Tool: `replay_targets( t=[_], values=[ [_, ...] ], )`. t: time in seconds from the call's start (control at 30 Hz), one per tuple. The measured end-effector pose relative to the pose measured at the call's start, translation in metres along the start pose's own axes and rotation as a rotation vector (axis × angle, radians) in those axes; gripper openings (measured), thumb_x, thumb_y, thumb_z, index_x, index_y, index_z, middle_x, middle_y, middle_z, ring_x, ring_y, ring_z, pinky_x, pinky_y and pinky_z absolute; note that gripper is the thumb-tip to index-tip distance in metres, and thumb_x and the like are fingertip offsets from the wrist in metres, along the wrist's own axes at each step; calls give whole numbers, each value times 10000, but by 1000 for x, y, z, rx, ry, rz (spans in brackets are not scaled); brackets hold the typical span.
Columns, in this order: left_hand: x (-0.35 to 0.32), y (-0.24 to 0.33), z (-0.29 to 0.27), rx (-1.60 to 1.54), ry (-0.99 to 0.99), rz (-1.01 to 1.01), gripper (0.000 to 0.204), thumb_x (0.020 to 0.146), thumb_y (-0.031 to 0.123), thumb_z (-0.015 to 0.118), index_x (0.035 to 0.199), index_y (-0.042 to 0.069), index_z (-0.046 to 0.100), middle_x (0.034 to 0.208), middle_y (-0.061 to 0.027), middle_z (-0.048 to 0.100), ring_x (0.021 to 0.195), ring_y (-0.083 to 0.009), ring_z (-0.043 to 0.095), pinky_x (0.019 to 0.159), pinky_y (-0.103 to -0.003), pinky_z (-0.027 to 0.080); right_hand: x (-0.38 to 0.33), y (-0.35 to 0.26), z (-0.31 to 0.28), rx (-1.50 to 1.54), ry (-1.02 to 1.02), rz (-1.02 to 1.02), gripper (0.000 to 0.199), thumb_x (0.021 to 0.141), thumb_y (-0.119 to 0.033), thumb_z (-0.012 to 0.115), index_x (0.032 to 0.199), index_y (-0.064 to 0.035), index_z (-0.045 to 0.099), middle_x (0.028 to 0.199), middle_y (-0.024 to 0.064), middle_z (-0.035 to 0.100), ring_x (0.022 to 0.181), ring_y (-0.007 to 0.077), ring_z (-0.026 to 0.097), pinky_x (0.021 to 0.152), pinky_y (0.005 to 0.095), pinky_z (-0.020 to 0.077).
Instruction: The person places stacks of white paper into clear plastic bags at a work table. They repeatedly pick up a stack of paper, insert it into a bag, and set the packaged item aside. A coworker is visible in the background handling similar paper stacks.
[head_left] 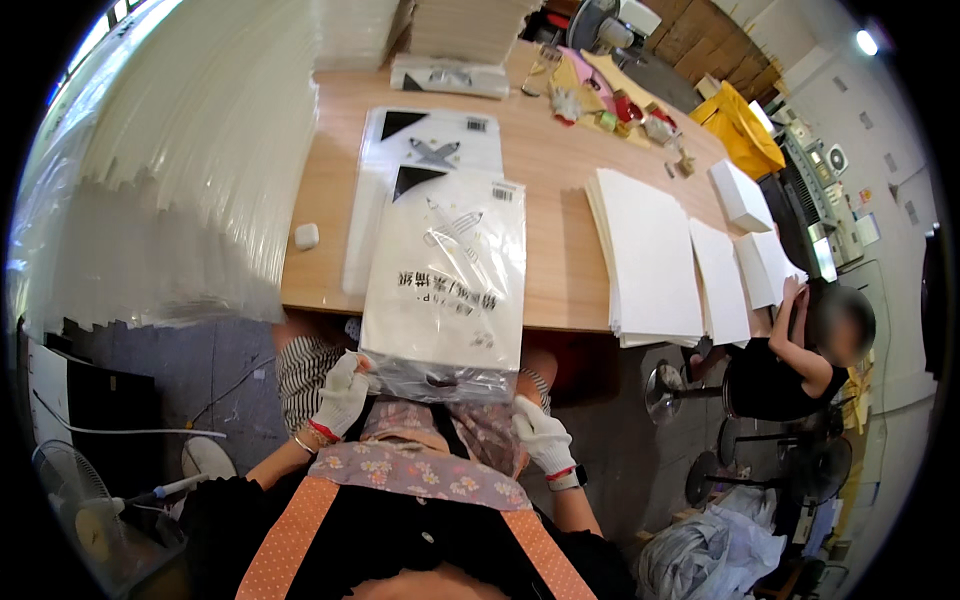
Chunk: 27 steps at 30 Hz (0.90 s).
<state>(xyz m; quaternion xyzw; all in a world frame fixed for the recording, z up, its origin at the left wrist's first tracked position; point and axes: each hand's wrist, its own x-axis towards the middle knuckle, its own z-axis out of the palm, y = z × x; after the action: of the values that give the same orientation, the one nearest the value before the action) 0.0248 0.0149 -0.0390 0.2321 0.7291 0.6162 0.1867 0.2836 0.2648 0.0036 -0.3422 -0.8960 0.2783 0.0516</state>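
A clear plastic bag (440,384) with a pad of cream paper (410,240) in it lies at the table's near edge, its loose end hanging over my lap. The pad has a black corner, a pencil drawing and dark print. My left hand (343,396), in a white knit glove, pinches the loose end's left corner. At the right corner is my right hand (543,437), gloved the same way, its fingers closed on the plastic; the fingertips are partly hidden. Beneath and beyond the pad lies a stack of clear printed bags (375,185).
Plastic sheeting (200,150) covers a bulky pile at left. Stacks of white paper (650,260) stand on the table (555,200) at right, with a small white case (306,236) at left. Scraps and tape (625,105) lie far right. Another person (785,370) sits at right.
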Motion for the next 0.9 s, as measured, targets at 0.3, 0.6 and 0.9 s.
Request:
replay_targets(
  t=[0.3, 0.6, 0.9],
  values=[
    [55, 107, -4, 366, -152, 324, 210, 883, 22, 401, 1009, -60, 547, 671, -91, 575, 550, -144, 575, 537, -273, 470, 57, -68, -4, -77, 262, -482, 689, 747, -307, 728, 1307, -20, 447, 1376, 210, 397, 1256, 406, 372, 1049, 428, 329],
    [2, 85, 3, 127, -167, -46, 279, 814, -2, 409, 1050, -73, 540, 843, -182, 626, 657, -218, 657, 637, -300, 535, 25, -1, 18, -308, 228, 154, 488, 846, -183, 534, 1323, -134, 445, 798, 191, 635, 499, 352, 564, 462, 468, 443],
    [45, 125, 9, 121, -348, 423, 169, 759, -82, 516, 897, -21, 592, 847, -128, 562, 725, -227, 608, 647, -305, 499, 53, 8, -4, 1081, 47, 461, 316, 895, -94, 590, 1198, -4, 584, 1103, 65, 631, 956, 127, 592, 835, 240, 473]
  ],
)
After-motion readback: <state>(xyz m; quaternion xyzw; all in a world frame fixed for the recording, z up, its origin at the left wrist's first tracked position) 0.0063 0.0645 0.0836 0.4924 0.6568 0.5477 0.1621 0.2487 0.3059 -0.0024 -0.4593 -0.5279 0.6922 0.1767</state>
